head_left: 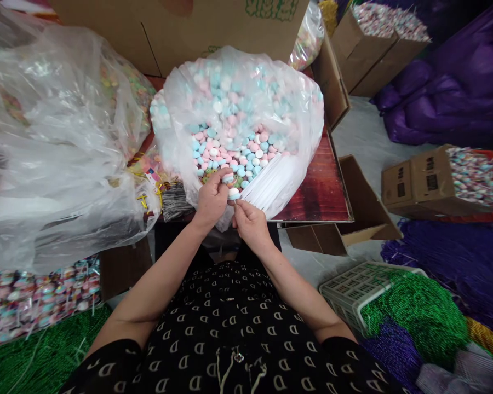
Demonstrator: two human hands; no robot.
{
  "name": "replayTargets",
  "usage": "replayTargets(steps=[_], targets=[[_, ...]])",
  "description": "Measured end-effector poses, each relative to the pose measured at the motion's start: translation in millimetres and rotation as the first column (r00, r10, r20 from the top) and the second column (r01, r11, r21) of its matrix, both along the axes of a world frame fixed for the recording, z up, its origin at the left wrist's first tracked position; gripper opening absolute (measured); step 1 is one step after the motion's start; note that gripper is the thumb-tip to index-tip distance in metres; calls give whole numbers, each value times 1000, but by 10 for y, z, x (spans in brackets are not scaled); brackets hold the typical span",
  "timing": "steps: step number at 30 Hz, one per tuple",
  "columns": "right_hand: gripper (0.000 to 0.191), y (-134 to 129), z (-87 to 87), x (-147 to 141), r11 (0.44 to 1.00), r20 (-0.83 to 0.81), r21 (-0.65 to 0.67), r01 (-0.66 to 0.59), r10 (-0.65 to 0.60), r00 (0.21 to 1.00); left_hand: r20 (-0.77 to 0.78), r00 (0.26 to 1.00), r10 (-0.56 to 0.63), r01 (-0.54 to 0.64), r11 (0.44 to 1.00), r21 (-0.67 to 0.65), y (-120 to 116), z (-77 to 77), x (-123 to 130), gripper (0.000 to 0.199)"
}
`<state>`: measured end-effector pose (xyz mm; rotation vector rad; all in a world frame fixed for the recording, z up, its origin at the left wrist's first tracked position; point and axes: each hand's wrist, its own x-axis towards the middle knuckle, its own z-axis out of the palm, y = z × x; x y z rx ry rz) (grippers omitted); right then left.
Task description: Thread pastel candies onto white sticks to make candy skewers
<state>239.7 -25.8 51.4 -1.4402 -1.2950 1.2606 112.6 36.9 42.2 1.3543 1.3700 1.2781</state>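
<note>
My left hand [213, 197] pinches a small pink-and-blue round candy [227, 179] between thumb and forefinger at the front of an open clear plastic bag [299, 104]. Just below it, my right hand [250, 221] is closed around the lower part of a candy lollipop [234, 194] with a white and pale blue top; its stick is mostly hidden by my fingers. The bag is full of pink, blue and white candies [230, 150]. Beside my right hand, a bundle of white sticks [265, 178] lies in the bag.
On the table's left are a bundle of dark twist ties [176, 201] and a large clear bag [66, 137]. Cardboard boxes [419, 178] stand at the right, one holding finished-looking lollipops. A white crate [349, 290] holds green strands. A large carton [213, 33] rises behind.
</note>
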Motion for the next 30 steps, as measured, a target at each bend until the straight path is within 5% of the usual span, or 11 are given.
replayTargets(steps=[12,16,21,25,30], targets=[[33,77,0,-27,999,45,35,36,-38,998,-77,995,-63,70,994,87,-96,14,92,47],[38,118,-57,46,1000,-7,-19,8,-8,1000,166,981,-106,101,994,36,-63,56,101,40],[57,115,-118,203,999,-63,-39,-15,12,998,575,818,-21,141,976,-165,0,197,51,37],[52,56,-43,212,1000,-9,-12,-16,16,1000,631,776,-10,206,949,-238,8,277,94,31],[46,39,15,193,999,53,-15,-38,39,998,575,817,-46,193,961,-197,-45,264,226,26]])
